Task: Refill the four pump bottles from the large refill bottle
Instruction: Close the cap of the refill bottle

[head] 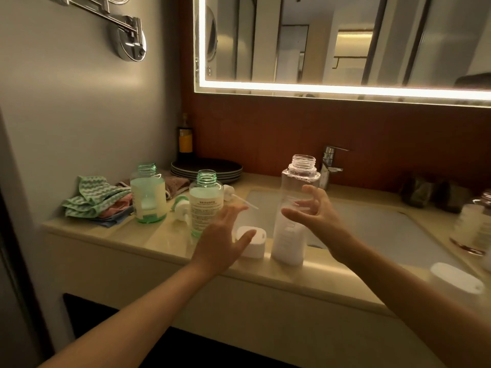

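The tall clear refill bottle (pixel 292 208) stands uncapped on the counter's front edge, a little liquid at its bottom. My right hand (pixel 310 211) hovers just right of it, fingers spread, holding nothing. My left hand (pixel 225 240) is open between the bottle and a green-tinted pump bottle (pixel 206 200), uncapped. A second green bottle (pixel 147 192) stands farther left, also uncapped. Two white pump heads (pixel 183 205) lie between and behind them, one with its tube (pixel 244 201) pointing right. A white cap (pixel 251 241) sits left of the refill bottle.
Folded cloths (pixel 95 200) and stacked dark plates (pixel 207 168) fill the counter's back left. The sink basin (pixel 372 229) and faucet (pixel 329 166) lie behind the refill bottle. Another white cap (pixel 454 282) and a pinkish bottle (pixel 475 227) sit at right.
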Motion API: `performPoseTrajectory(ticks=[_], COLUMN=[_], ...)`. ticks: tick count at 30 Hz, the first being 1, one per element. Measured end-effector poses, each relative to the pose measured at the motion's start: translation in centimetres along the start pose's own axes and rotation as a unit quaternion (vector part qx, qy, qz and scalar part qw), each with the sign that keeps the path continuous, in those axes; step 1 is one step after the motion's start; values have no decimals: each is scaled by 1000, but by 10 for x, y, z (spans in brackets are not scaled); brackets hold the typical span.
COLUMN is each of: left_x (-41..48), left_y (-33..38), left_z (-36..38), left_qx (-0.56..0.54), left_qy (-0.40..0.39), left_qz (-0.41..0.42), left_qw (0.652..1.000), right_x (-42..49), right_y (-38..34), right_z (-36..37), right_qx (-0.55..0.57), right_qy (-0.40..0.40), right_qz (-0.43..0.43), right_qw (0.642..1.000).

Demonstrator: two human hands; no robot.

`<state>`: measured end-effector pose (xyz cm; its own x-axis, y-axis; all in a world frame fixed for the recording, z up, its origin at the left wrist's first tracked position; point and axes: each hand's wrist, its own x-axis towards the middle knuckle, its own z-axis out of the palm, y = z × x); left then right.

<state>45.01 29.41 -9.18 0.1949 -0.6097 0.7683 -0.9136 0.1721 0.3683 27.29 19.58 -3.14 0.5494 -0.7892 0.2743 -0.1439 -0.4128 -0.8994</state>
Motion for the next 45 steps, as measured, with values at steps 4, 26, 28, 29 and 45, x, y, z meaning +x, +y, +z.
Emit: performPoseTrajectory(ticks=[4,26,28,29,45], left_x=[4,-30,-27,-24,47], left_y=[3,-6,-4,-5,60], left_z=[9,-33,-35,-37,-4], left_qx=[-35,-66,-70,-72,-216], left_qy=[-61,75,78,82,15], left_qz=[-65,-125,-118,-112,-90], left_qw=[995,987,987,988,972], right_x=[-13,-2,-5,-7,-3], right_y=[1,-9,-15,-21,-132], right_z=[-4,93,91,91,-48], right_qx=[-48,-445,-437,-430,-379], right_qy=[130,-76,-82,-81,86], right_qz=[-73,-45,-50,-59,-149], right_qw=[988,891,894,897,909])
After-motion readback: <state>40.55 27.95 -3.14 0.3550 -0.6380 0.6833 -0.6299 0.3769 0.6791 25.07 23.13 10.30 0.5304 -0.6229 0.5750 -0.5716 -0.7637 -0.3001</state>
